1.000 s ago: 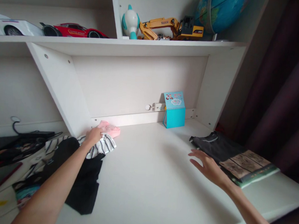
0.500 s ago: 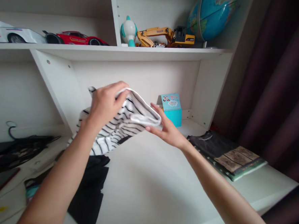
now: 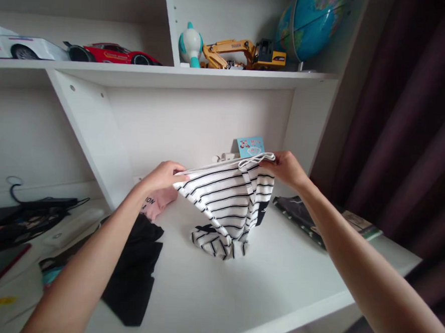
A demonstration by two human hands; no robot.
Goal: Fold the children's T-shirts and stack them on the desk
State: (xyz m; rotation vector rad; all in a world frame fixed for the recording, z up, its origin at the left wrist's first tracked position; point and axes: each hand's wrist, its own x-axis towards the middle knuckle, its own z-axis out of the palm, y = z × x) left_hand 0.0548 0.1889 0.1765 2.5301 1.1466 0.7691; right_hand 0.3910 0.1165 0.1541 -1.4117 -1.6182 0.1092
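A white shirt with black stripes (image 3: 223, 207) hangs spread between my hands, its lower part bunched on the white desk (image 3: 275, 285). My left hand (image 3: 163, 177) pinches one corner of the shirt's upper edge. My right hand (image 3: 286, 169) grips the opposite corner near a white trim. Just below my left hand lies a pink garment with dark lettering (image 3: 157, 203). A black garment (image 3: 133, 271) lies under my left forearm, close to the desk's left side.
A dark garment (image 3: 298, 216) lies at the right with a book (image 3: 358, 225) on it. A blue desk calendar (image 3: 250, 146) stands behind the shirt. Above, a shelf (image 3: 213, 71) holds toy cars, a toy excavator and a globe. Dark bags and a phone lie lower left.
The shirt has been opened out and lowered, and now hangs from both hands instead of being folded over. My right hand has moved from under its fold to the upper right corner.
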